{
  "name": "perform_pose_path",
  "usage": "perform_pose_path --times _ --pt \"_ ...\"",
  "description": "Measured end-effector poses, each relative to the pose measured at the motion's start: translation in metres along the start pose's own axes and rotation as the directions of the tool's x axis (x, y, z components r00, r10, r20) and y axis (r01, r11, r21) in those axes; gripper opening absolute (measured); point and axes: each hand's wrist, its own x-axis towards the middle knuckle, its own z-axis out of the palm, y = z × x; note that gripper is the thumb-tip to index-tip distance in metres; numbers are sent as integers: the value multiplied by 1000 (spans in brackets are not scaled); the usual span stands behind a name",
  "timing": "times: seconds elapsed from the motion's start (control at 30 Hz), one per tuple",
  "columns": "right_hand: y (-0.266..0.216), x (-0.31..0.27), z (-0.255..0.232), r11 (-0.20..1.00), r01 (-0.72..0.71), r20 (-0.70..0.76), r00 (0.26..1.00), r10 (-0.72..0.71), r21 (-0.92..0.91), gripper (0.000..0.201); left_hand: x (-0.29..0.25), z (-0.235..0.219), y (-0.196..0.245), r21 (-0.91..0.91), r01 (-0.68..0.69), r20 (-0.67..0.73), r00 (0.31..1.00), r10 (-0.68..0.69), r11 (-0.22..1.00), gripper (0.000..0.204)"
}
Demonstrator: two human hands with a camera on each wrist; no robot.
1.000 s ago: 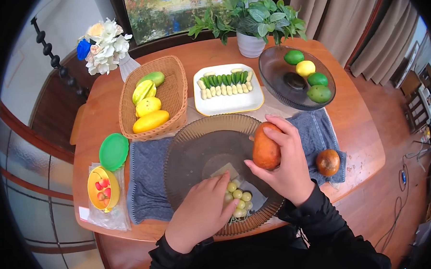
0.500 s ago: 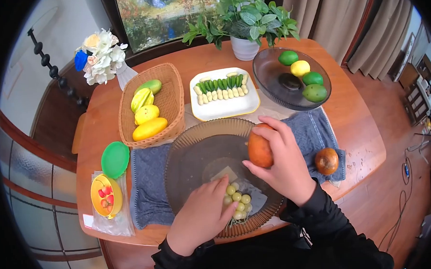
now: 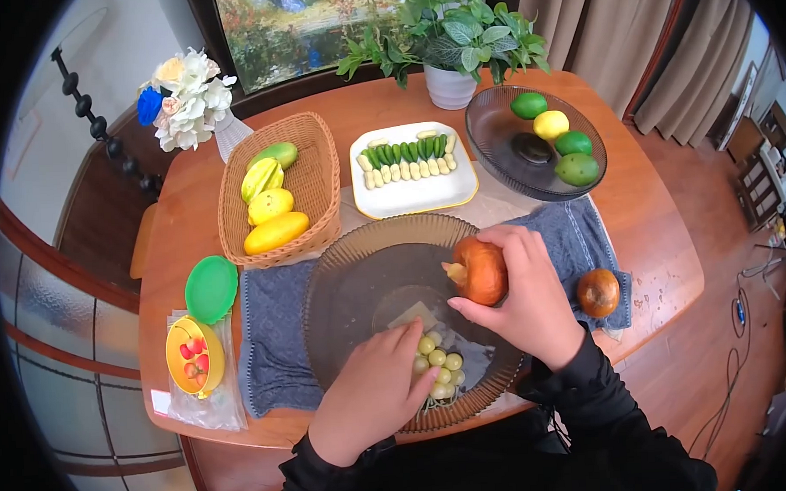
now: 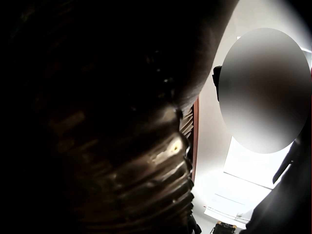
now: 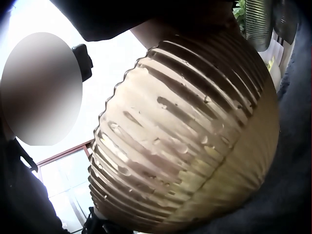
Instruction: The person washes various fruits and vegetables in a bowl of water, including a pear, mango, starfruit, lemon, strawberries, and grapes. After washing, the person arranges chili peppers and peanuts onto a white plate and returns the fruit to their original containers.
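A reddish-orange pomegranate [image 3: 482,272] is held over the right side of a large ribbed glass bowl [image 3: 340,248]. My right hand [image 3: 536,305] grips it from the right, thumb below and fingers over the top, with its crown facing left. Inside the bowl lies a bunch of green grapes [image 3: 449,362]. My left hand [image 3: 373,387] reaches palm down over the grapes' left side, fingers fairly straight and thumb against the bunch. Some of those fingertips are hidden. The bowl's ribbed side [image 5: 161,122] fills much of the right wrist view, wet with drops; the left wrist view is mostly dark.
A wicker basket [image 3: 321,200] of yellow and green fruit, a white tray [image 3: 391,200] and a dark glass bowl [image 3: 495,166] stand behind. Another round brownish fruit [image 3: 598,293] sits right on a blue towel [image 3: 577,237]. A yellow container [image 3: 177,356] and green lid [image 3: 211,289] lie left.
My right hand has turned the pomegranate so its crown now shows toward the left. The left hand stays at the grapes. The head view has shifted slightly.
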Motion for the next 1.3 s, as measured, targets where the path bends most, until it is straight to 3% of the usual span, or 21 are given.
perform_pose_path --times 0.13,0.27,0.37,0.4,0.53,0.6,0.67,0.7,0.73,0.8,1.13,1.3 --pt "-3 0 -14 998 -29 18 999 29 49 79 0 0 0 -14 -2 2 1000 2 1000 65" --pt "-2 5 -37 991 33 4 999 -34 127 85 0 -1 2 2 -14 26 1000 14 1000 65" --pt "-4 14 -62 990 128 77 988 -133 66 78 3 -2 3 -1 -28 49 998 28 1000 64" --pt "-2 20 -70 992 106 52 993 -109 63 78 4 -2 2 2 -31 42 999 31 1000 64" --pt "20 55 -94 956 260 -14 964 -265 -137 69 3 -3 6 14 -9 41 999 9 1000 65" --pt "46 86 -97 943 244 -37 965 -259 -227 61 2 0 2 27 -42 48 998 41 999 65" --pt "82 123 -97 960 103 1 994 -107 -259 75 -1 3 -1 34 -61 45 997 60 998 66" --pt "94 141 -98 983 -15 69 997 28 -185 79 -1 5 -1 29 -50 18 999 50 998 66" --pt "101 155 -98 973 -142 93 983 161 -182 93 -1 5 0 18 -36 -18 999 37 999 65" --pt "126 178 -86 952 -281 89 952 292 -118 95 -1 5 2 -2 -35 -20 999 35 999 65" --pt "164 221 -12 940 -305 -66 952 298 -156 90 -1 6 -1 0 -28 -21 999 28 1000 65" --pt "163 216 -12 938 -188 49 976 211 -291 76 -1 4 2 -7 14 28 1000 -13 1000 67"
